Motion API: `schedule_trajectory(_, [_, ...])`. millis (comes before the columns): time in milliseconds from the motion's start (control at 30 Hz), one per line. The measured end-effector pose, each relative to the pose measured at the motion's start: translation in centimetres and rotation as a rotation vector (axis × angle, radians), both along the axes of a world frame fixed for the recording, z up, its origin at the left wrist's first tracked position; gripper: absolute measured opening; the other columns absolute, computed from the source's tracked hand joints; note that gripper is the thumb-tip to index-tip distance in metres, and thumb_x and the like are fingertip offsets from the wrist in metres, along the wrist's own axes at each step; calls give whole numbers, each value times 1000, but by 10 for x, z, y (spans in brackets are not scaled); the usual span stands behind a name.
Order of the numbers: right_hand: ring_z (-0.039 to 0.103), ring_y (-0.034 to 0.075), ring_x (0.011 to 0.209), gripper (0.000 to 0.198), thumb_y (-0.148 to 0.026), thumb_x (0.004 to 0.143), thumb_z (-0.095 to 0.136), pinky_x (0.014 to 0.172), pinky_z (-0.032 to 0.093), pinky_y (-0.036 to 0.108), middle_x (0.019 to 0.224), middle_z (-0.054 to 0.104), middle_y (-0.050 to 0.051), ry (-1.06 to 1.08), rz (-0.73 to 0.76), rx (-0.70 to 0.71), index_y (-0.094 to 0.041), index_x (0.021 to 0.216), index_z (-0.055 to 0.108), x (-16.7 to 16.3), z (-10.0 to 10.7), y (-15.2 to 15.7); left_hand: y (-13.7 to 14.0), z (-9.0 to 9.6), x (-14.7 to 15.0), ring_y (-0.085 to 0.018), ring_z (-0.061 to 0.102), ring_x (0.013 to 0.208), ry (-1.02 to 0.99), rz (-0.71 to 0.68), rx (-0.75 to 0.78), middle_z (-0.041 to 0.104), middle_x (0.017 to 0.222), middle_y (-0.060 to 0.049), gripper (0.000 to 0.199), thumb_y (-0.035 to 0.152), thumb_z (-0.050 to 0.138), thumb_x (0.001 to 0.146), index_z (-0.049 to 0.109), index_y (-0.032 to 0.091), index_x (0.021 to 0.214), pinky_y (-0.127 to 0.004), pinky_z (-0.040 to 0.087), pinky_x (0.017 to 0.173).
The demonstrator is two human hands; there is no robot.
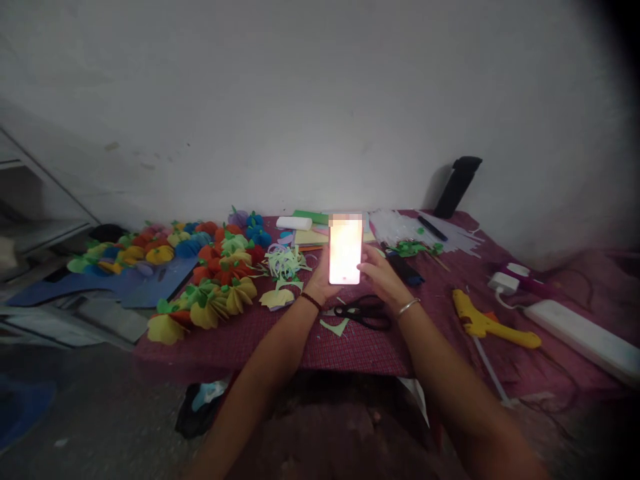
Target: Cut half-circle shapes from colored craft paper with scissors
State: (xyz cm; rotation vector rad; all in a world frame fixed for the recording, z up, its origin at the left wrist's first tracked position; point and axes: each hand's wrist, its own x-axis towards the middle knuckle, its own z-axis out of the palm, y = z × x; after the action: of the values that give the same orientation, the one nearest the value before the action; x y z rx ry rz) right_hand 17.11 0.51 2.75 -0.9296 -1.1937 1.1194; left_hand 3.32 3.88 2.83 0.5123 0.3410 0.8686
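Note:
A lit smartphone (345,252) stands upright before me, its screen so bright that I cannot read it. My left hand (323,277) grips its lower left side, with the fingers mostly hidden behind. From the right, my right hand (379,270) holds the lower right edge, the thumb against the screen's side. Black scissors (364,312) lie on the cloth just below the hands. Beside my left hand are a heap of pale green paper strips (284,261) and some cream paper pieces (277,299).
Many colourful paper pumpkins (220,267) cover the table's left side. A yellow glue gun (493,323) and a white power strip (580,333) lie right. Green paper leaves (411,248), a black pen (433,228) and a black upright object (457,187) are toward the wall.

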Motion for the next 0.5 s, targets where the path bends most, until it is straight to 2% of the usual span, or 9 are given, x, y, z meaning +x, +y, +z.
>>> schedule_trajectory(67, [54, 14, 68, 36, -23, 61, 66, 55, 41, 24, 81, 58, -3, 1, 44, -25, -23, 97, 60, 1, 0, -2, -1, 2, 0, -25, 74, 83, 17, 4, -10, 77, 103, -18, 76, 64, 27, 99, 63, 5, 131, -39, 56, 86])
schedule_trajectory(167, [49, 14, 66, 30, -22, 58, 65, 56, 38, 24, 78, 55, -4, -30, 67, -37, -22, 86, 55, 1, 2, -3, 0, 1, 0, -24, 74, 81, 36, 28, -28, 77, 102, -17, 72, 62, 33, 99, 62, 4, 132, -37, 56, 86])
schedule_trajectory(333, [49, 14, 67, 34, -21, 56, 66, 57, 37, 25, 78, 55, -4, -13, 79, -45, -22, 88, 56, 0, 3, -4, 3, -3, 1, -25, 74, 80, 21, 0, -16, 77, 98, -19, 83, 66, 18, 99, 63, 3, 130, -40, 56, 85])
schedule_trajectory(500, [51, 14, 69, 37, -22, 57, 66, 57, 37, 25, 80, 55, -4, -9, 88, -86, -22, 92, 56, 0, 4, -3, 3, -4, 1, -25, 75, 89, 25, 29, 3, 77, 100, -17, 77, 63, 21, 100, 63, 6, 131, -40, 56, 90])
